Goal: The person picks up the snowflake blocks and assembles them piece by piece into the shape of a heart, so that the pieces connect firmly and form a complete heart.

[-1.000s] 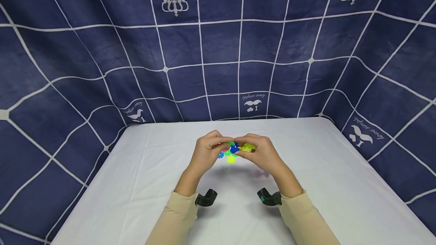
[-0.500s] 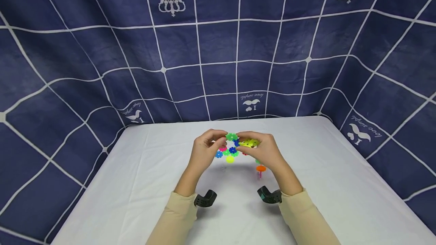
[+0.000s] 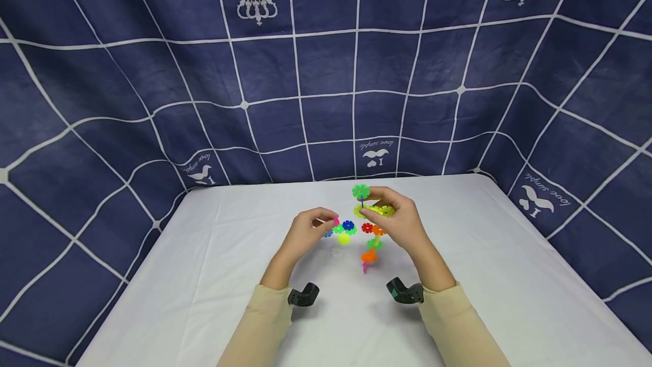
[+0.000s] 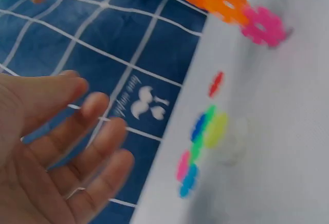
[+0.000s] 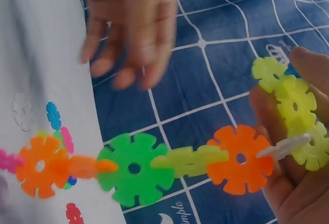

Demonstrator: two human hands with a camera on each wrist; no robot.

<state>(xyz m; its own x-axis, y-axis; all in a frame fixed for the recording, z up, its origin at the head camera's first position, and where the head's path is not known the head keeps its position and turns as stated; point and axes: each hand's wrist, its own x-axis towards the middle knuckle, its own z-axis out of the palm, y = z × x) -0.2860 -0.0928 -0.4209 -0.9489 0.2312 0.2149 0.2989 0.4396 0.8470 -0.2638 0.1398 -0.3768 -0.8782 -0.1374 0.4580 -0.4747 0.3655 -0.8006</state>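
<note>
A chain of interlocking plastic snowflake discs hangs from my right hand [image 3: 399,220], whose thumb and fingers pinch its upper yellow part. At the top of the chain, a green disc [image 3: 361,191] sits on a dark blue disc seen edge-on. Lower down come orange discs [image 5: 226,175], a large green disc [image 5: 115,178] and a pink disc [image 4: 263,26] at the tail. My left hand [image 3: 307,231] hovers near the loose discs, fingers loosely bent. Nothing lies between its fingers in the left wrist view.
Loose discs lie on the white-covered table [image 3: 229,276]: a dark blue disc [image 3: 348,225], a yellow disc [image 3: 344,239], a red disc [image 4: 216,84], a clear disc [image 5: 21,112] and several others. A blue checked curtain [image 3: 326,67] stands behind and at both sides.
My left hand has let go of the green disc and moved down and left towards the loose discs. My right hand has lifted slightly, and the chain now hangs in fuller view.
</note>
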